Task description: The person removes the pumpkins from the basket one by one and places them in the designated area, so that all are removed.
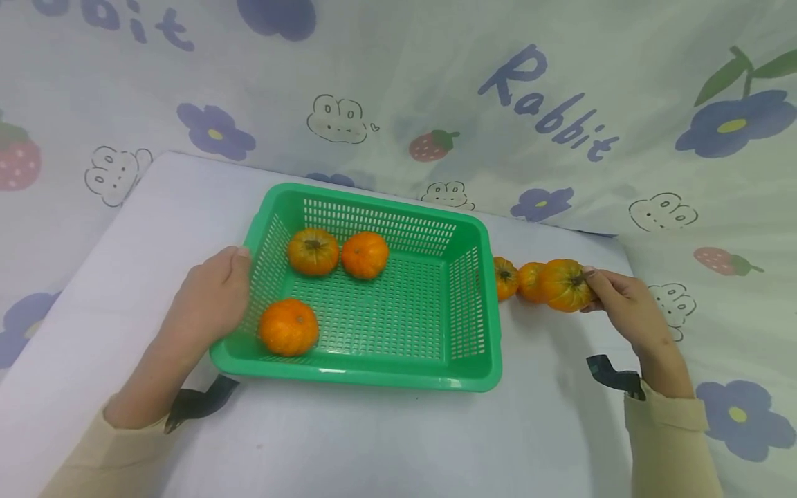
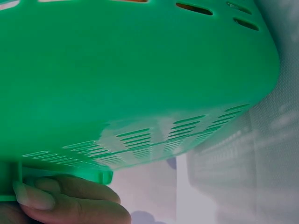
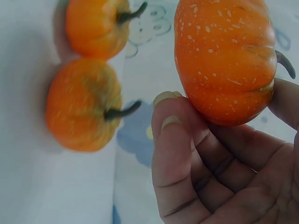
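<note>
Green basket (image 1: pixel 398 379), left hand (image 1: pixel 214 294) gripping; pumpkin (image 1: pixel 562 287), right hand (image 1: pixel 636 311) pinching

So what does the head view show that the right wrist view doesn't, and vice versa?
Of these two, only the head view shows the green basket, the three pumpkins inside it and the left hand. Only the right wrist view shows pale speckles on the held pumpkin. Both show that pumpkin, the right hand and two other pumpkins.
</note>
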The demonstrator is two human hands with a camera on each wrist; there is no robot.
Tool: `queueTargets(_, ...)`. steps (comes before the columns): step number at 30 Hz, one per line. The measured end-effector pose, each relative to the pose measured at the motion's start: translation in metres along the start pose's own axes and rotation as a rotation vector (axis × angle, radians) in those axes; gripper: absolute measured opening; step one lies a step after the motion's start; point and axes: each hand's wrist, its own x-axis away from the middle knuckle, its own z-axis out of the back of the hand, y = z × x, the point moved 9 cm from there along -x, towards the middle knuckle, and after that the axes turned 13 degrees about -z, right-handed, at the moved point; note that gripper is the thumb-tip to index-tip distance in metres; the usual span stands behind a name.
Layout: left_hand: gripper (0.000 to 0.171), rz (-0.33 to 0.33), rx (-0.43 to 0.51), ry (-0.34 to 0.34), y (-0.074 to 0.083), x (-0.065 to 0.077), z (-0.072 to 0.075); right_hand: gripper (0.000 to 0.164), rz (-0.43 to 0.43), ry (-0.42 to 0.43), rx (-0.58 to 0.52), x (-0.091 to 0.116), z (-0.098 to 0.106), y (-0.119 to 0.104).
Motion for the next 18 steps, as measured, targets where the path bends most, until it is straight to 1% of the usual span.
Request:
queueTargets(4, 0.055, -0.003, 0.001, 0.003, -0.001, 0.0, 0.0, 0.051, -0.058, 0.005, -0.01, -0.006, 0.004, 0.015)
queueTargets(10, 0.055, -0.001, 0.002, -0.004, -0.001, 0.0, -0.001, 0.067, -0.176, -0.005, -0.01, -0.015, 0.007, 0.041)
queueTargets(14, 0.055, -0.004, 0.007, -0.002, -0.001, -0.001, 0.0, 0.073, -0.246, -0.005, -0.049, -0.02, 0.01, 0.059)
queueTargets(18, 0.055, -0.004, 0.012, -0.002, -0.001, 0.0, 0.0, 0.074, -0.298, -0.002, -0.114, -0.024, 0.014, 0.076)
